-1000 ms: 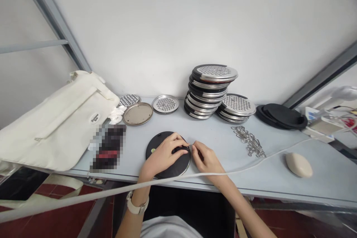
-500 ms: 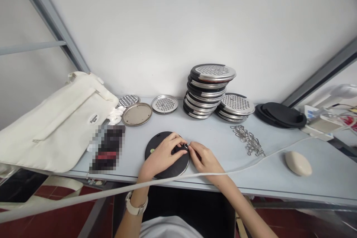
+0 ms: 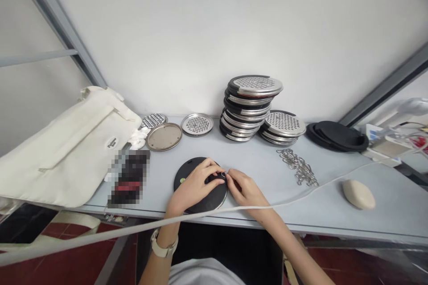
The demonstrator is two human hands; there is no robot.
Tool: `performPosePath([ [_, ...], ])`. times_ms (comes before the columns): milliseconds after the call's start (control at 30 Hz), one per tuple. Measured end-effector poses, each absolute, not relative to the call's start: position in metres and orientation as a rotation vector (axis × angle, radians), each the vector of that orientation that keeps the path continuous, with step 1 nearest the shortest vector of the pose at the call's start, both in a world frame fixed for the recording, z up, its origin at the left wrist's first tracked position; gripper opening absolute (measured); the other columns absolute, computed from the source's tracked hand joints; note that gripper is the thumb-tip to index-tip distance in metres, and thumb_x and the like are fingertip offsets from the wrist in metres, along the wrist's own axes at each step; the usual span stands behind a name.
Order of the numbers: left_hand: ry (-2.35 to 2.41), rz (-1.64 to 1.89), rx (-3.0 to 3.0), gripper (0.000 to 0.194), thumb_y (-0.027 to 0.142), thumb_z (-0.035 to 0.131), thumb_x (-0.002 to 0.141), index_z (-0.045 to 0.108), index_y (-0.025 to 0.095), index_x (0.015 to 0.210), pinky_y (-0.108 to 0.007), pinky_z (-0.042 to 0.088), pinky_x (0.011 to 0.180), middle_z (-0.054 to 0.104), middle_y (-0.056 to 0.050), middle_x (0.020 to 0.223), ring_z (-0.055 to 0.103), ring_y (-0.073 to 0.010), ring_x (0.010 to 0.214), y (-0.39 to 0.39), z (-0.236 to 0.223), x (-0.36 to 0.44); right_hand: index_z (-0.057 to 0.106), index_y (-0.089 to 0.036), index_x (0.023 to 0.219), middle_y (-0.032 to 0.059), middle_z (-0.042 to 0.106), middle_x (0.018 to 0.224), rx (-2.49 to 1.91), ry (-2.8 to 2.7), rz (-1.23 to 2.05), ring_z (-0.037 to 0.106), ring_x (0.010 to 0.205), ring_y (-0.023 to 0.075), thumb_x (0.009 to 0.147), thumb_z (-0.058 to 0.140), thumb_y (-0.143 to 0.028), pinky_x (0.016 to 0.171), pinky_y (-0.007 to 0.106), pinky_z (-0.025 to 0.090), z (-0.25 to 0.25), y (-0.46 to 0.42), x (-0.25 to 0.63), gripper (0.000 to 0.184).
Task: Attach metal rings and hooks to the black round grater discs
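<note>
Nearest: pale wristwatch [image 3: 163,249] at the left wrist, white cable [image 3: 240,208] slung across the front, passing over the disc's near edge and the right wrist as seen from above. Black disc [image 3: 209,198] lies flat near the front edge of the table [image 3: 252,156], roughly mid-view, pale green dot [image 3: 182,181] on its left side. Left hand [image 3: 194,187] lies over it, fingers bent, thumb and forefinger a little apart about a small shiny piece [image 3: 223,175] at the right rim; can't tell if they grip it. Right hand [image 3: 244,187] meets the rim there, fingers curled in and bunched together; whatever they pinch is hidden. Looks like fine fingertip work at that rim spot. To do it well: weight through the left hand so the disc can't rock or turn, left thumb and forefinger steadying the piece, right fingertips close in with small, even pressure; mind the cable, it could snag the right wrist. Off right, beige rounded object [image 3: 359,194], then loose metal clips [image 3: 301,171]. Farther back: plain round plate [image 3: 164,138], perforated plate [image 3: 198,124], short stack [image 3: 284,127] beside tall stack [image 3: 247,120], black round covers [image 3: 339,136], wall [image 3: 167,31] behind.
</note>
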State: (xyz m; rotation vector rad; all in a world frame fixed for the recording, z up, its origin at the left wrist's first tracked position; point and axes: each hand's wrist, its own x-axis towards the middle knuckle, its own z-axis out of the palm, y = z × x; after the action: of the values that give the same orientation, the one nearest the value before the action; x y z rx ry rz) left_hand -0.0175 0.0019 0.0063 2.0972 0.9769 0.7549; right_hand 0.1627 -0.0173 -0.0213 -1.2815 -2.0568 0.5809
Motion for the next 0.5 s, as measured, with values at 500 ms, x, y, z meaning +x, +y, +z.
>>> performPosePath([
  [500,0.976,0.746,2.100,0.022,0.023,0.050,0.088,0.061,0.022,0.107,-0.029,0.044,0.087,0.054,-0.004,0.102,0.056,-0.0151,0.091,0.0018,0.0069,-0.0174,0.042,-0.020,0.073,0.0003,0.051,0.069,-1.301,-2.061,0.563,0.049,0.064,0.0133,0.093,0.034,-0.022,0.059,0.025,0.037,-0.0232,-0.0176,0.1629,0.022],
])
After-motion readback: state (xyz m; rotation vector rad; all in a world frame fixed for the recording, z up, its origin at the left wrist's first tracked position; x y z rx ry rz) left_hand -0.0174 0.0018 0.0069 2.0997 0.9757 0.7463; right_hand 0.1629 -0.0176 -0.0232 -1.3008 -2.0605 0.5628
